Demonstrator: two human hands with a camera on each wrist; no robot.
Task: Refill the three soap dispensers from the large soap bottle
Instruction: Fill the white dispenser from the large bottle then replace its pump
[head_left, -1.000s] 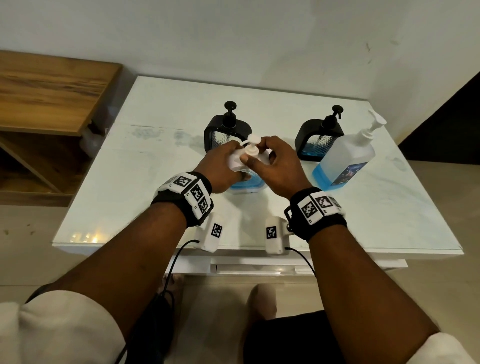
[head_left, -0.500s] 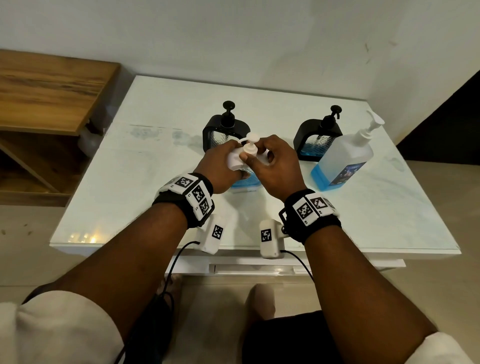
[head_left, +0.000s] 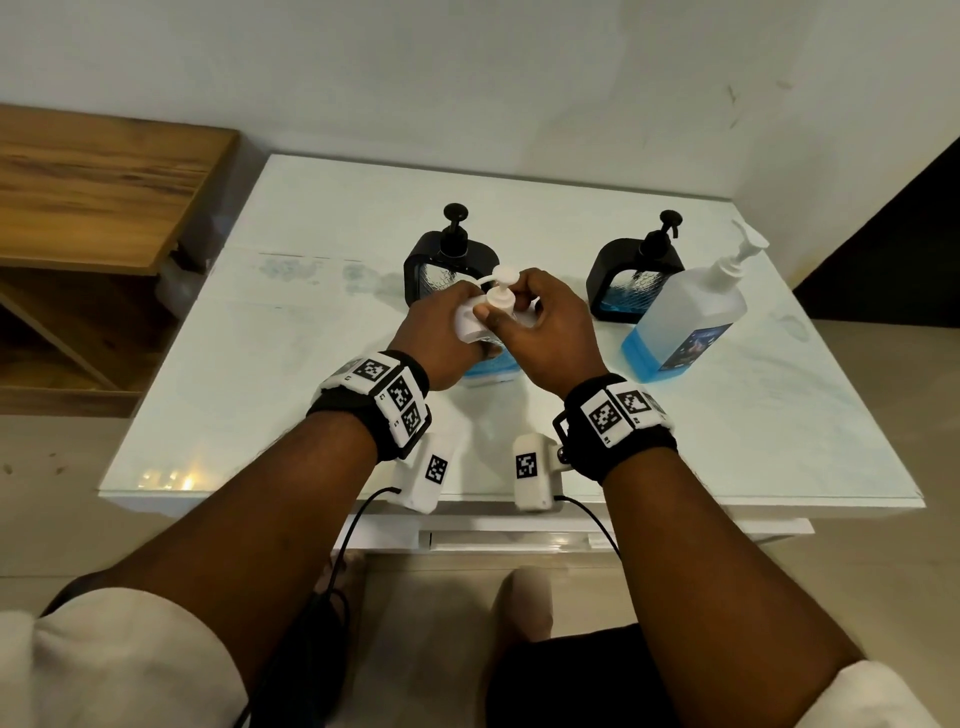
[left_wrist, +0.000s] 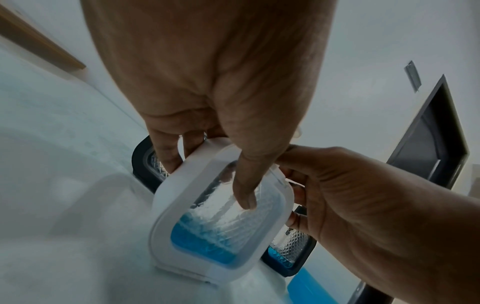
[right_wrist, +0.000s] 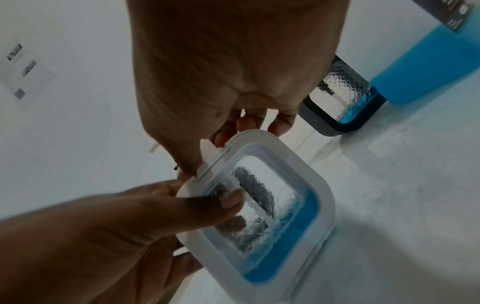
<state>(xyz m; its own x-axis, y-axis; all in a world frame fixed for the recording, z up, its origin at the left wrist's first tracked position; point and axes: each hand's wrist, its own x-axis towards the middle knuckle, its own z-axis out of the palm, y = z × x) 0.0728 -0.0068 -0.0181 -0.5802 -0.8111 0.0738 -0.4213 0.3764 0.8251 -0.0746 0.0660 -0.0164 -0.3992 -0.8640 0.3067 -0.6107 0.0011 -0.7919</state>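
A white-framed soap dispenser (head_left: 480, 332) stands at the table's middle with a little blue soap at its bottom (left_wrist: 207, 238). My left hand (head_left: 439, 338) grips its body, thumb across the clear front (left_wrist: 244, 185). My right hand (head_left: 545, 327) pinches the white pump collar (head_left: 501, 300) at its top; in the right wrist view the fingertips (right_wrist: 280, 123) curl over the dispenser's (right_wrist: 272, 216) upper edge. Two black-framed dispensers (head_left: 451, 265) (head_left: 636, 278) stand behind it. The large soap bottle (head_left: 685, 322), a band of blue soap at its bottom, stands at the right, pump on.
The white table (head_left: 291, 374) has its front edge just under my wrists and a wall behind. A wooden shelf unit (head_left: 93, 197) stands at the left. A dark doorway (head_left: 893, 249) lies beyond the table's right side.
Hardly anything differs: both hands stay on the white dispenser, and my right fingers have shifted slightly round the pump collar.
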